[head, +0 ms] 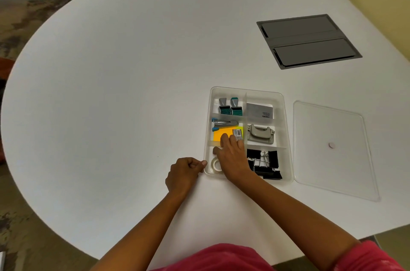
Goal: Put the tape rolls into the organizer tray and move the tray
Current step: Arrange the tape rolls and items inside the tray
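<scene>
Your biggest exposure is the worktop itself: it is smooth and bare, so the organizer tray will slide readily once you push it, and a jerky push could swing it into the clear lid lying just beside it on the right. Move it evenly, with a grip on both sides.

The tray is loaded. Stamps, a stapler, a hole punch, sticky notes and a loose heap of binder clips all sit in open compartments; tilt the tray while lifting and the clips would likely spill over the low dividers first.

Your right hand is inside the near-left compartment, fingers spread and pressed down flat, holding nothing that I can make out. It lies partly over the tape roll, which already sits in that compartment. Pulling the hand out carelessly could drag the roll up against the wall.

Your left hand is loosely curled with the thumb tip touching the tray's near-left corner. That is a steadying contact only, likely too weak to carry it.
</scene>
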A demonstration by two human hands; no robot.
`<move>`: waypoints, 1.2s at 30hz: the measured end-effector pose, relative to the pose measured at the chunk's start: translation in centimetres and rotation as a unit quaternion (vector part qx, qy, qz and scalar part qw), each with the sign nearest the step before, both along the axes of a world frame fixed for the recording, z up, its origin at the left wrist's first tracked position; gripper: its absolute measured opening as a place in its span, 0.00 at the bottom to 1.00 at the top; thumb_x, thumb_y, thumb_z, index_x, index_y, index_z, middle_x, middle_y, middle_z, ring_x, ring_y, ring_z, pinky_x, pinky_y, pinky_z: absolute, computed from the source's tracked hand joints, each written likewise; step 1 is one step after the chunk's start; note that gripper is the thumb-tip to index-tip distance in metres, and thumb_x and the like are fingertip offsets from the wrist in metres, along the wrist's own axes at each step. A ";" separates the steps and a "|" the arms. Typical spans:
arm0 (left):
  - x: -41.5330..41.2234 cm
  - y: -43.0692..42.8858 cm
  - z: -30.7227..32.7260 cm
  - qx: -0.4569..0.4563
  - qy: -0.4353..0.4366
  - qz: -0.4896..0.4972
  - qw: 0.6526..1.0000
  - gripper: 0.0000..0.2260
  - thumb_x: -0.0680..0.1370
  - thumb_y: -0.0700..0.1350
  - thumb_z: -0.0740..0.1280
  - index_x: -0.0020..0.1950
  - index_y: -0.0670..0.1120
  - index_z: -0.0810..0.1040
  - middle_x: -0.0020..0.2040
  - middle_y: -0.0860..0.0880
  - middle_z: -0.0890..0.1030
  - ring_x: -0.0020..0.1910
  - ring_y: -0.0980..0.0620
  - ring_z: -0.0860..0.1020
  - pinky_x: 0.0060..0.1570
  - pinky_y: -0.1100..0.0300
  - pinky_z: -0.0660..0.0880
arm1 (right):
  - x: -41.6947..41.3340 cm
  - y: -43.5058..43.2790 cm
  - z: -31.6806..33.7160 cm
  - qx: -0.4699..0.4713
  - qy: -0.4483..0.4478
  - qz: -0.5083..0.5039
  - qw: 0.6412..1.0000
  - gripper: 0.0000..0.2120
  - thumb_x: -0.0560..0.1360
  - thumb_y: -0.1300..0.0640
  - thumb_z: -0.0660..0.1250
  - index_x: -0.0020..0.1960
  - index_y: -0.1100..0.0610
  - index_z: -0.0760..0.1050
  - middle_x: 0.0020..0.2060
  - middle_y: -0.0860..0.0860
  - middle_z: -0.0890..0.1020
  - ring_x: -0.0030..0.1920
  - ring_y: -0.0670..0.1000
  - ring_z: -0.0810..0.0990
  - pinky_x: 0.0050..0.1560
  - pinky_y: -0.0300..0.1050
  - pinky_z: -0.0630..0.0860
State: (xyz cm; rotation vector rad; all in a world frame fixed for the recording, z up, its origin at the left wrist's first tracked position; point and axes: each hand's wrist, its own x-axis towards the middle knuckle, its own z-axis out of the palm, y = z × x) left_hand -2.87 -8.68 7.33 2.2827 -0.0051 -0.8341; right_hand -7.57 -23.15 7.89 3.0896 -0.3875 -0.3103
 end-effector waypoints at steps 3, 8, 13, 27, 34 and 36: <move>0.0 0.0 0.0 0.001 -0.002 0.003 1.000 0.14 0.72 0.63 0.68 0.36 0.55 0.81 0.40 0.55 0.85 0.44 0.51 0.84 0.52 0.52 0.78 | 0.3 0.2 -0.2 0.014 -0.003 0.038 0.999 0.11 0.73 0.63 0.67 0.55 0.56 0.78 0.58 0.57 0.74 0.59 0.59 0.71 0.57 0.54 0.66; -0.1 -0.1 0.1 0.002 -0.004 0.006 1.000 0.15 0.73 0.62 0.68 0.41 0.51 0.84 0.42 0.53 0.86 0.46 0.50 0.83 0.52 0.52 0.77 | 0.1 0.5 -0.7 0.005 0.012 0.035 0.999 0.10 0.76 0.61 0.63 0.56 0.56 0.78 0.61 0.59 0.71 0.62 0.61 0.69 0.61 0.56 0.65; -0.1 -0.1 0.2 0.004 -0.006 0.005 1.000 0.16 0.73 0.62 0.68 0.42 0.51 0.84 0.43 0.52 0.86 0.47 0.49 0.83 0.53 0.51 0.77 | -0.4 0.3 -0.8 0.004 0.009 0.020 1.000 0.09 0.76 0.59 0.64 0.55 0.54 0.79 0.60 0.57 0.73 0.59 0.60 0.71 0.59 0.55 0.66; 0.0 0.1 0.2 -0.007 0.014 0.012 1.000 0.14 0.72 0.62 0.69 0.37 0.53 0.82 0.40 0.54 0.85 0.44 0.51 0.84 0.49 0.55 0.75 | -1.9 -2.3 -0.3 0.038 0.032 -0.050 0.998 0.18 0.76 0.61 0.64 0.65 0.56 0.68 0.56 0.55 0.83 0.68 0.59 0.66 0.63 0.52 0.62; 0.1 0.1 0.2 -0.001 0.020 0.014 1.000 0.14 0.71 0.63 0.69 0.36 0.54 0.81 0.41 0.55 0.85 0.45 0.50 0.83 0.49 0.55 0.74 | -2.5 -2.2 -0.5 0.044 0.046 -0.059 0.996 0.21 0.77 0.57 0.64 0.69 0.54 0.64 0.57 0.55 0.83 0.70 0.60 0.64 0.64 0.54 0.63; 0.1 0.1 0.2 -0.001 0.018 0.013 1.000 0.14 0.71 0.63 0.69 0.35 0.54 0.81 0.41 0.55 0.85 0.45 0.50 0.83 0.49 0.54 0.75 | -2.3 -1.9 -0.3 0.052 0.024 -0.064 0.996 0.19 0.76 0.58 0.66 0.66 0.55 0.67 0.56 0.55 0.83 0.68 0.60 0.67 0.62 0.54 0.64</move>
